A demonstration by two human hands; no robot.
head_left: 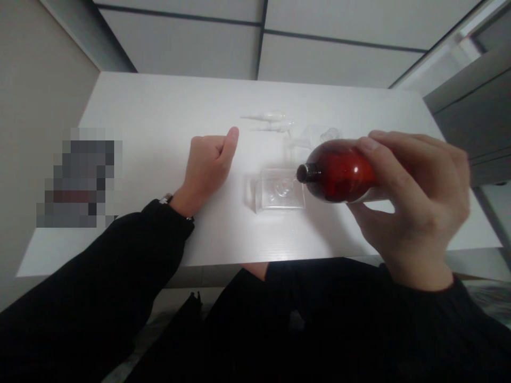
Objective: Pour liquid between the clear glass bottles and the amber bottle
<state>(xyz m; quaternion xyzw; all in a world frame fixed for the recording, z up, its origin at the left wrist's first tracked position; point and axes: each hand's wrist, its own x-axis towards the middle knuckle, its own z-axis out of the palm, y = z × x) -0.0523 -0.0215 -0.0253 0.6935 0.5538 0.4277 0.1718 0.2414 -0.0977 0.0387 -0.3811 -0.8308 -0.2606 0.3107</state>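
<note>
My right hand (pixel 419 197) grips a glossy reddish-brown bottle (pixel 343 170) around its body. The bottle is tipped over, and its dark narrow mouth points left above a clear rectangular container (pixel 279 199). Clear liquid, or a wet-looking round patch, shows in that container under the bottle's mouth. To the left, my left hand (pixel 209 165) is closed in a fist over the table, thumb resting on top. Whatever its curled fingers may hold is hidden.
Two slim white droppers or pipettes (pixel 273 126) lie on the white table (pixel 159 106) behind the container. Beside them is a crumpled clear plastic piece (pixel 330 134), partly behind the bottle. A blurred-out dark object (pixel 80 181) lies at the table's left. White panels (pixel 191 48) stand behind.
</note>
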